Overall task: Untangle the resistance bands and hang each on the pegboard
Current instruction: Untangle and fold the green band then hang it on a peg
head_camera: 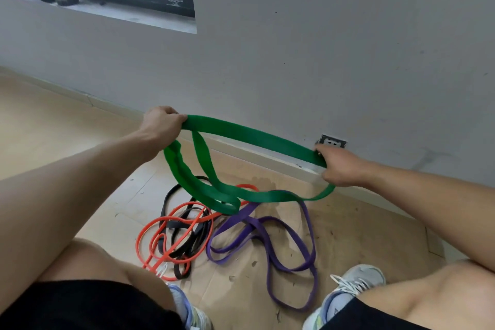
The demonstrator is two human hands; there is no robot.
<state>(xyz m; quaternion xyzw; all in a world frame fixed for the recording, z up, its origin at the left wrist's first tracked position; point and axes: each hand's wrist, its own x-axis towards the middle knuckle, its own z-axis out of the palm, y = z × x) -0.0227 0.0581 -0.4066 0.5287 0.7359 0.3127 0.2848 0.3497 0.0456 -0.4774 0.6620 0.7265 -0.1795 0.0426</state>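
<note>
Both hands held one wide green band (249,134) at mid-frame: the left hand (162,122) gripped its left end with curled fingers, the right hand (338,166) pinched its right end near a wall socket (333,141). Its taut top span ran left to right, sloping down rightward, while its slack loops sagged below onto the pile. On the floor (53,115) beneath lay three more bands, one each: orange band (150,228), black band (184,246), purple band (267,228), the first two intertwined. The left hand hung nearer that knot. No pegboard showed.
</note>
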